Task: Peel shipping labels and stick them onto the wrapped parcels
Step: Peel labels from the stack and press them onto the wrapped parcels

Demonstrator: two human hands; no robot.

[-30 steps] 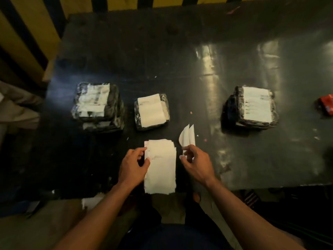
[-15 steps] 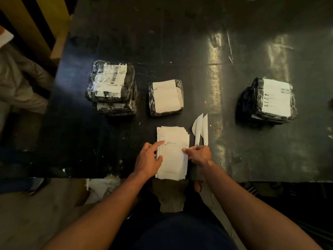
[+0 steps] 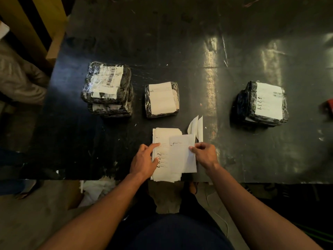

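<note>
While my left hand (image 3: 144,163) lies flat, pinning the label stack (image 3: 163,141), my right fingers (image 3: 193,148) pinch the top label (image 3: 182,156); next I must peel its backing.

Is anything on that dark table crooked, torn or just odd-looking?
Little is wrong. The label pile at the near edge is ragged, its sheets fanned, and hangs slightly over the table edge. Two curled paper strips lie loose beside it. The left parcel stack sits slightly skewed.

Black table (image 3: 180,42): parcels (image 3: 162,99), label stack (image 3: 164,136).
</note>
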